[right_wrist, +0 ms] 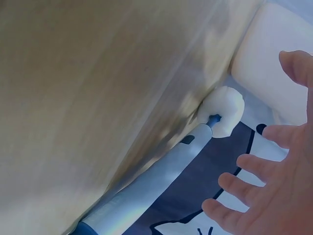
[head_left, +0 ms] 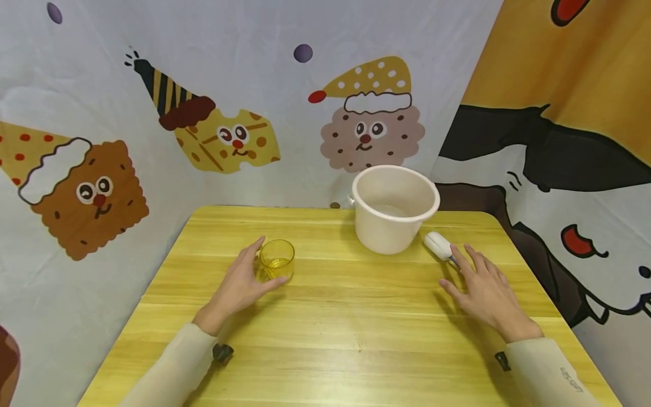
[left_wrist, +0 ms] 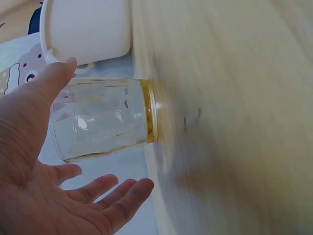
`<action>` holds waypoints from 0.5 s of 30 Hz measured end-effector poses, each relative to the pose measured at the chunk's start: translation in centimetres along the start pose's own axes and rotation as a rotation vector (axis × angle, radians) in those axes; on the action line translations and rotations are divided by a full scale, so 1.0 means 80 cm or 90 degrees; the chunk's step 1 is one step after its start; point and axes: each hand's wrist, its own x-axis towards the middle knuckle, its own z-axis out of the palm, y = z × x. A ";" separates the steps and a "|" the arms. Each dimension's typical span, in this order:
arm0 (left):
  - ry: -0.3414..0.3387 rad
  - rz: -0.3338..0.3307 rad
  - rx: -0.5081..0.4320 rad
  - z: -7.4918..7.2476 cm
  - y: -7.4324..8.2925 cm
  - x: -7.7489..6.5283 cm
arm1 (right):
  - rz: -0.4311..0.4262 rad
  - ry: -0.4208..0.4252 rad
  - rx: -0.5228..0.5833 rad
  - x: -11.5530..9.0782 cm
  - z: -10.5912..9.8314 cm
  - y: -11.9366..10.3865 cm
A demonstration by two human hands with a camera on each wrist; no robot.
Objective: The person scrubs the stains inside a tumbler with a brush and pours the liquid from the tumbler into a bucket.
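Note:
A yellow-tinted clear glass cup (head_left: 277,260) stands upright on the table, mouth up. My left hand (head_left: 240,285) is spread around its near left side, thumb and fingers apart; in the left wrist view the thumb overlaps the cup's (left_wrist: 105,117) rim and the other fingers hang off its side. On the right lies a cup brush with a white sponge head (head_left: 438,246); its pale handle (right_wrist: 156,181) shows in the right wrist view. Over that handle my right hand (head_left: 485,288) hovers with fingers spread, hiding most of it from the head view.
A cream plastic bucket (head_left: 394,226) stands at the back of the wooden table (head_left: 325,333), between the cup and the brush. Behind the table hangs a cloth backdrop (head_left: 285,186) with cartoon figures, close to the table's far edge.

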 end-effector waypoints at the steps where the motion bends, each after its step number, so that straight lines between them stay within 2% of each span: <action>1: 0.001 0.000 -0.004 0.000 0.000 0.001 | 0.002 0.000 0.000 0.000 0.000 0.001; 10: 0.018 0.012 -0.041 0.005 -0.002 0.004 | 0.016 -0.010 0.009 0.002 -0.001 0.007; 15: -0.002 -0.007 -0.059 0.005 0.004 0.007 | 0.028 -0.023 0.010 0.004 -0.002 0.013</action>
